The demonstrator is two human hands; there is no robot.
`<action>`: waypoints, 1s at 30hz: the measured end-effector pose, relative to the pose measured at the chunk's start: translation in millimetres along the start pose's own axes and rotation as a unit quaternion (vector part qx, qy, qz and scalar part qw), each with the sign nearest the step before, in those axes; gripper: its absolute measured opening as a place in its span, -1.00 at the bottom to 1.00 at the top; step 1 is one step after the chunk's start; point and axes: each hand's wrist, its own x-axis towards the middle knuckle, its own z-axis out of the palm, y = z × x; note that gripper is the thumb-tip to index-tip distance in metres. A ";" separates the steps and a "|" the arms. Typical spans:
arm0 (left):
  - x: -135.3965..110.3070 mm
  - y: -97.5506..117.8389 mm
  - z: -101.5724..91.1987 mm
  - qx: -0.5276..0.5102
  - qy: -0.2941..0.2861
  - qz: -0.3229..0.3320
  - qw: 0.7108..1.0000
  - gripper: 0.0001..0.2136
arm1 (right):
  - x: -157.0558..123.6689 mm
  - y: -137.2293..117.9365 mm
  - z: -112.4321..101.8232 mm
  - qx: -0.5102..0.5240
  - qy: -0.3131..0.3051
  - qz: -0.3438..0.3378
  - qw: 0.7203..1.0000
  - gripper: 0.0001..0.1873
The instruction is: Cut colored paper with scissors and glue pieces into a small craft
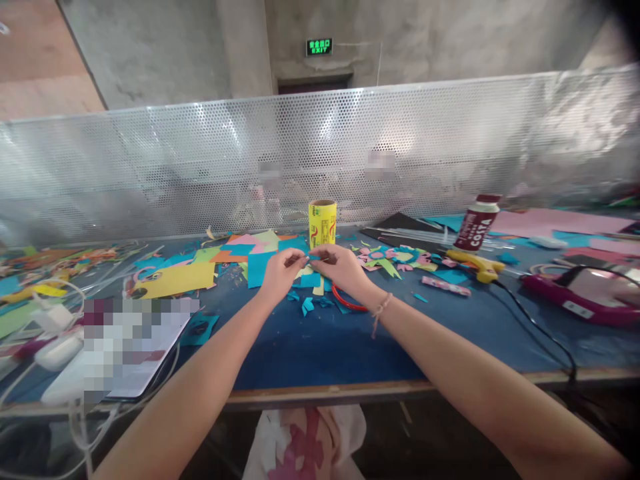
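Observation:
My left hand and my right hand meet over the middle of the blue tabletop. Both pinch a small blue paper piece between their fingertips. Under the hands lie teal paper scraps and a red ring, partly hidden by my right wrist. A thin string bracelet hangs on my right wrist. Just behind the hands stands a yellow roll, upright.
Coloured paper sheets lie to the left, cut paper flowers to the right. A Costa bottle, a yellow glue gun with a black cord and a pink device sit at right. White chargers and cables lie at left. A perforated metal screen bounds the back.

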 end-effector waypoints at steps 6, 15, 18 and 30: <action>-0.7 2.4 0.2 -0.017 -0.001 -0.015 1.000 -0.81 | 0.3 -0.1 -0.5 0.010 -0.035 0.025 0.999 -0.78; -3.9 -0.5 7.6 -0.088 -0.017 -0.086 0.992 -0.73 | 1.9 2.9 -3.2 -0.007 -0.038 0.015 0.999 -0.82; -1.8 -6.2 6.5 -0.138 -0.039 -0.097 0.985 -0.73 | 0.8 -3.1 -4.5 -0.019 -0.034 0.008 0.999 -0.83; -2.1 0.7 4.9 -0.069 -0.018 -0.061 0.996 -0.81 | 2.8 8.1 1.6 0.057 -0.015 0.035 0.998 -0.81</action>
